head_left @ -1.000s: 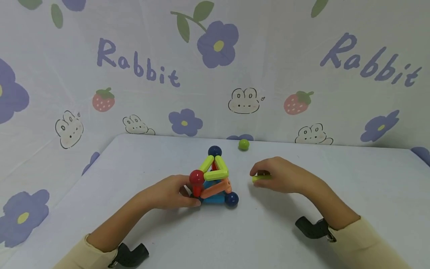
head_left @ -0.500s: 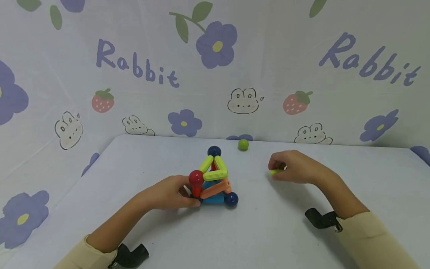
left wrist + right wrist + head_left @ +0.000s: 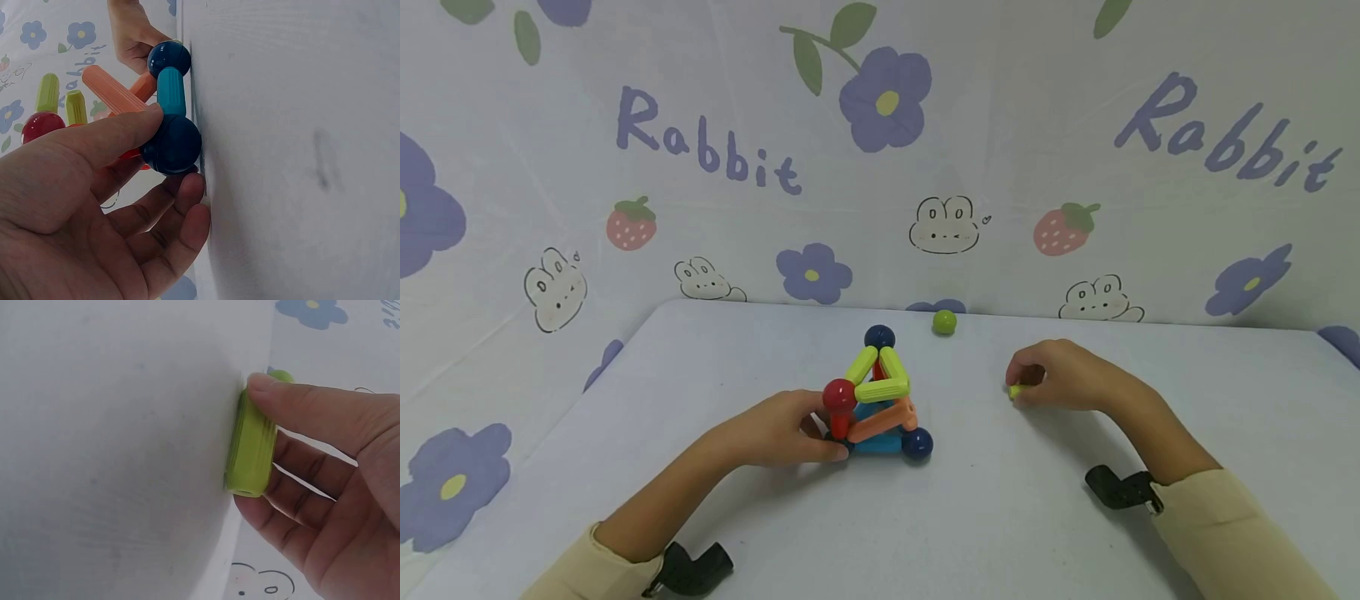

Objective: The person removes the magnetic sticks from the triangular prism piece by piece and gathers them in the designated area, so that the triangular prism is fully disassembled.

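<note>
A built figure of magnetic rods and balls stands on the table, with a red ball (image 3: 839, 396), yellow-green rods (image 3: 882, 389), an orange rod (image 3: 880, 420) and dark blue balls (image 3: 917, 444). My left hand (image 3: 786, 429) grips its near-left lower corner. In the left wrist view the thumb and fingers hold a dark blue ball (image 3: 172, 145) joined to a light blue rod (image 3: 170, 92). To the right, my right hand (image 3: 1063, 377) pinches a yellow-green rod (image 3: 252, 447) by its ends or sides, close to the tabletop. The head view shows only the rod's tip.
A loose green ball (image 3: 944, 322) lies near the back edge of the white table (image 3: 1000, 517). Behind the table hangs a printed cloth (image 3: 1000, 125). A black wrist mount (image 3: 1118, 487) sits at each sleeve.
My right hand has moved right and a little away with the yellow-green rod, then lowered slightly toward the table. My left hand and the built figure stay where they were.
</note>
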{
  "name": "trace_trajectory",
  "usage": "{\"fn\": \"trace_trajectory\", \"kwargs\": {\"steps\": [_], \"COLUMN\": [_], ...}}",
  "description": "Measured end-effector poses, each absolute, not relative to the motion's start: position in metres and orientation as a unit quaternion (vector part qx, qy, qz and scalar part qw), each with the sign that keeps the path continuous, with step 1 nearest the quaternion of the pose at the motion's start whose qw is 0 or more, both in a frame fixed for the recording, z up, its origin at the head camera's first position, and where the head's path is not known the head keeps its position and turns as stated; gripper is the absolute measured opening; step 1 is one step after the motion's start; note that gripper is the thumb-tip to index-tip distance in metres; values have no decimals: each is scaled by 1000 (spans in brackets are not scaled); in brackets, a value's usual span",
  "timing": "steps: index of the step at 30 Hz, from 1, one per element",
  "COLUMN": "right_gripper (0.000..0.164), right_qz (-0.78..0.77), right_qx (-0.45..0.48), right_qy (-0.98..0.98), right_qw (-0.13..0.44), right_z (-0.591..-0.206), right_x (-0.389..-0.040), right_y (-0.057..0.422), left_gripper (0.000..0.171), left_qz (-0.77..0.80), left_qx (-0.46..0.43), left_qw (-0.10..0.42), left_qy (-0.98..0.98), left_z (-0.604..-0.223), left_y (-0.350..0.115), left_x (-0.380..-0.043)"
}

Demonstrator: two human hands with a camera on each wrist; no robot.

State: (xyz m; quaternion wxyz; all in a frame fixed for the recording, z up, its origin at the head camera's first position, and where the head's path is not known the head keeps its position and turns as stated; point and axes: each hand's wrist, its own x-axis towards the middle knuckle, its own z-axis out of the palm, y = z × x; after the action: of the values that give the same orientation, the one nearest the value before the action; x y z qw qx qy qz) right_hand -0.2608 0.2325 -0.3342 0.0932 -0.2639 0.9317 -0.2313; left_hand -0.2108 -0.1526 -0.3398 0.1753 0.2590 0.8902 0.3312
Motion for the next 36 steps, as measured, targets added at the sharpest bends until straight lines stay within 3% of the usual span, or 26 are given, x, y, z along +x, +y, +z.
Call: {"fn": "trace_trajectory", "kwargs": {"steps": [6,21,29,36], "right_gripper": [19,11,10,9], "right_qz": [-218,-219,-215,-272], "right_qx": [-251,-234,-270,-346], "right_qy": [938,940,937,898], "right_qw": [102,116,56,-28], "right_z": [-329,-326,-315,-290], "right_x": [-261,-260,-251,-226], "right_y": [239,247,234,191], "left_gripper": [31,32,31,32], "left_qz": [334,332,334,339], "left_qx": [259,254,258,261], "left_qw": [177,178,179,181], "left_qy": [889,891,889,886], "left_z": [-339,-341,-341,-341], "left_y": [-152,-151,-151,-152], "left_x": [-211,-211,-211,-211]}}
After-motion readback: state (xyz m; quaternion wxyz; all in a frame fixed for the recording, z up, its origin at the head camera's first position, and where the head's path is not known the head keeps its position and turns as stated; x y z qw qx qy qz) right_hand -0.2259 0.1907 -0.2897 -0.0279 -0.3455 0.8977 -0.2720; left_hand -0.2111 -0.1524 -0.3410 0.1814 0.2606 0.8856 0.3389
